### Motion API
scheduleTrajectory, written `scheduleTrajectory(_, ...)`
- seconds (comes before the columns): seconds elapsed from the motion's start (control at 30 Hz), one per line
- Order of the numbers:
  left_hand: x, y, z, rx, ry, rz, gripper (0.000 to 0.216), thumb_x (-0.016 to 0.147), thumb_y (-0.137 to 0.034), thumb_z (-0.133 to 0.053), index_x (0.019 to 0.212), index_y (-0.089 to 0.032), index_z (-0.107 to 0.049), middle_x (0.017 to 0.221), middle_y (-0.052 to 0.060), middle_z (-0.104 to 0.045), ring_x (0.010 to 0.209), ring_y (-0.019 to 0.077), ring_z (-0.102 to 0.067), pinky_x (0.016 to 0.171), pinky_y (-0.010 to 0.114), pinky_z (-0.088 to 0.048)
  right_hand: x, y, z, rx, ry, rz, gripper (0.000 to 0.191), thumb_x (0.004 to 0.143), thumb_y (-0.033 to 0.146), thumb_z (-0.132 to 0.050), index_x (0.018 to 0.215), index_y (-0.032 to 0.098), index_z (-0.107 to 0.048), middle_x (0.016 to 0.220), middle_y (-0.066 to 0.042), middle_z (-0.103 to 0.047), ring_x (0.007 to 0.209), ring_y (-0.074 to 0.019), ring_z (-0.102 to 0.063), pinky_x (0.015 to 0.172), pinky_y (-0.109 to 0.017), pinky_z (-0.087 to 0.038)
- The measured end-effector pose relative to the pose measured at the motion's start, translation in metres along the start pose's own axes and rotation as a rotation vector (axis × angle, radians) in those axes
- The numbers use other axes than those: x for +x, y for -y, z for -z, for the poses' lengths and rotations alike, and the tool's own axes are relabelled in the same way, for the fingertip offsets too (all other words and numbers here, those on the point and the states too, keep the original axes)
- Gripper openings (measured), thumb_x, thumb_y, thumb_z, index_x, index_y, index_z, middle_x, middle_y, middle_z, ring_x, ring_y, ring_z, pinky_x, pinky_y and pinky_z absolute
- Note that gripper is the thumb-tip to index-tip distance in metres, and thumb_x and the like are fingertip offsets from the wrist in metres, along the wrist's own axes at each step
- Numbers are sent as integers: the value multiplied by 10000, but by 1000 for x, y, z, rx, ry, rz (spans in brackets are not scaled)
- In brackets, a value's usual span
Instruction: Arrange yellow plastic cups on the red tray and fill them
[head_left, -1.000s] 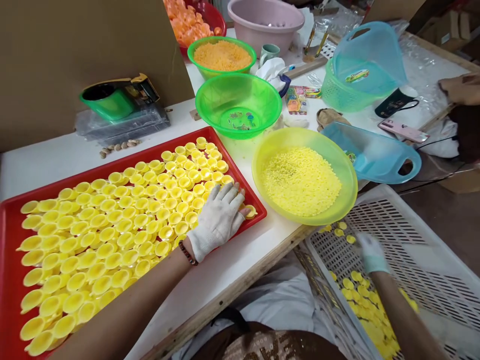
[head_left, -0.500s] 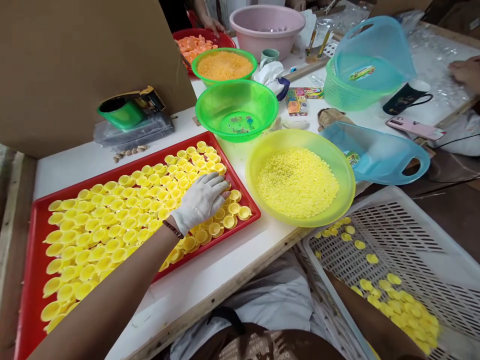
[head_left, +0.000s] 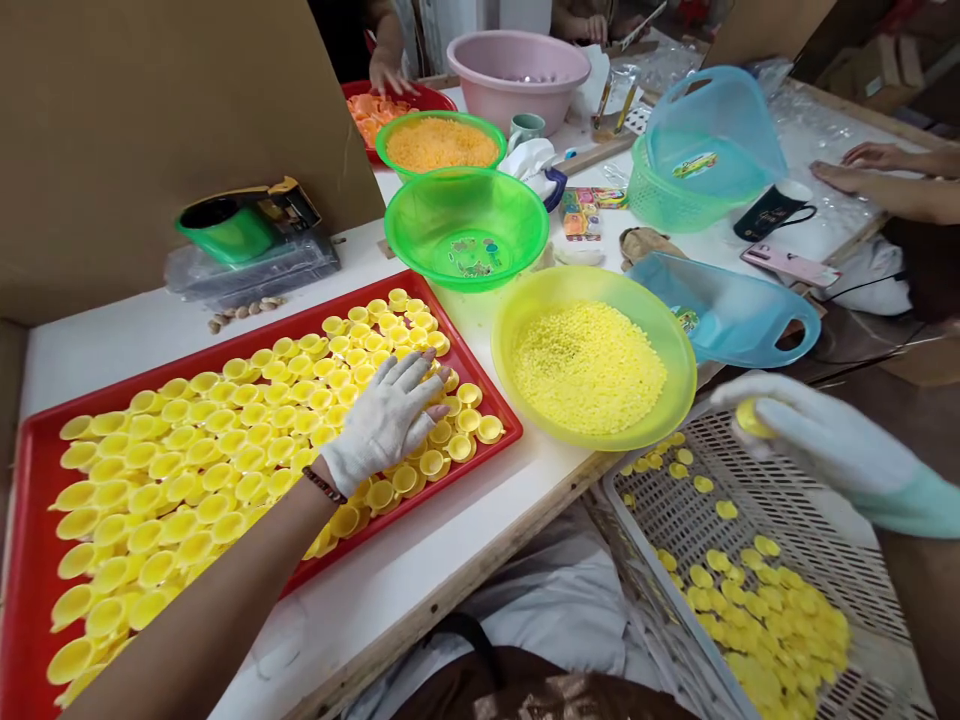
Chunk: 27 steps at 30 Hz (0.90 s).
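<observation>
My left hand (head_left: 386,412), in a white glove with bare fingertips, lies with fingers outstretched over small yellow plastic cups (head_left: 251,440). Rows of these cups fill a red tray (head_left: 37,480) on the table. To the right, my gloved right hand (head_left: 821,440) pinches a small round yellow lid (head_left: 752,417) above a white slotted crate (head_left: 787,470). More round yellow pieces (head_left: 780,620) are heaped in the crate. Between the hands, a yellow bowl (head_left: 679,395) holds many tiny yellow pellets (head_left: 600,365).
Behind the tray stand a green bowl (head_left: 405,235) and a bowl of orange granules (head_left: 446,145). A blue scoop-like basket (head_left: 731,310), a phone (head_left: 791,264) and a dark mug (head_left: 776,212) are at right. Co-workers' hands (head_left: 862,175) rest at the far side.
My right hand has risen from low at the crate into view, holding a yellow lid. My left hand stays on the cups, shifted slightly. The view has turned a little.
</observation>
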<state>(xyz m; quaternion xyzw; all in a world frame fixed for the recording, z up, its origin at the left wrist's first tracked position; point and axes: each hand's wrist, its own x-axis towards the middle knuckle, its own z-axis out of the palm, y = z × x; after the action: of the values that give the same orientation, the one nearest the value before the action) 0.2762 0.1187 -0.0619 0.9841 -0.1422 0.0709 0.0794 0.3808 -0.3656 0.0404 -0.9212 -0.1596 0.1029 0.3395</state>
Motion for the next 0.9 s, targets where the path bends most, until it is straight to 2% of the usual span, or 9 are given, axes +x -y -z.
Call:
scheduleTrajectory(0.03, -1, -3, -1, 17, 9, 10, 505, 1120, -472, -375, 1479, -211, -613, 1612, 169, -556, 1516, 373, -481, 1261, 642, -377, 11, 25, 4, 107, 101, 64, 292, 1007, 627, -592, 1104, 395, -741, 848, -80, -744, 659, -240, -700, 665, -411, -603)
scheduleTrajectory(0.1, 0, -11, -2, 47, 34, 26, 499, 1117, -488, -384, 1434, -203, -643, 1584, 175, -581, 1482, 386, -511, 1230, 639, -406, 40, 85, -11, 65, 191, 307, 222, 911, 497, -754, 1073, 347, -775, 1094, -51, -794, 913, -264, -767, 883, -417, -628)
scheduleTrajectory(0.17, 0, -18, -2, 62, 28, 38, 495, 1113, -490, -400, 1406, -184, -656, 1557, 191, -596, 1450, 386, -535, 1208, 620, -428, 76, 146, -55, -41, 286, 499, 170, 899, 366, -769, 1038, 274, -803, 1112, -27, -808, 1054, -261, -746, 1069, -416, -558)
scheduleTrajectory(0.3, 0, -26, -1, 54, -16, 63, 470, 1097, -487, -453, 1367, -176, -678, 1462, 207, -645, 1380, 400, -564, 1175, 652, -436, 147, 224, -163, -352, 516, 677, 216, 949, 278, -775, 1128, 169, -825, 1115, -60, -819, 1067, -227, -737, 949, -301, -520)
scheduleTrajectory(0.4, -1, -27, 0, 46, -18, 69, 446, 1089, -484, -472, 1318, -177, -701, 1431, 211, -656, 1340, 408, -582, 1150, 662, -450, 178, 240, -204, -677, 554, 687, 364, 949, 302, -806, 1289, 172, -807, 1305, -121, -771, 1174, -258, -723, 916, -285, -509)
scheduleTrajectory(0.5, 0, -27, 2, 55, -27, 66, 450, 1087, -503, -467, 1278, -177, -711, 1418, 216, -654, 1290, 407, -604, 1136, 651, -454, 184, 245, -206, -867, 504, 656, 384, 980, 323, -766, 1343, 201, -792, 1426, -143, -712, 1228, -281, -715, 925, -295, -520)
scheduleTrajectory(0.67, -1, -29, 3, 58, -31, 56, 497, 1087, -533, -447, 1286, -165, -716, 1375, 230, -668, 1258, 411, -608, 1142, 654, -437, 177, 253, -209, -951, 572, 659, 277, 1018, 130, -630, 1212, 135, -828, 1235, -158, -799, 1210, -283, -739, 961, -311, -551)
scheduleTrajectory(0.8, -4, -30, 4, 47, -27, 53, 490, 1087, -535, -453, 1257, -174, -737, 1336, 222, -686, 1269, 400, -612, 1147, 640, -447, 173, 253, -230, -932, 507, 658, 252, 1001, 43, -631, 1186, 58, -802, 1219, -213, -791, 1184, -320, -760, 983, -389, -588)
scheduleTrajectory(0.9, -6, -30, 3, 61, -22, 55, 498, 1083, -551, -462, 1242, -174, -745, 1366, 217, -685, 1284, 395, -627, 1168, 627, -454, 167, 255, -227, -876, 451, 624, 204, 1003, 15, -632, 1121, 45, -796, 1189, -175, -799, 1159, -287, -767, 1001, -396, -583)
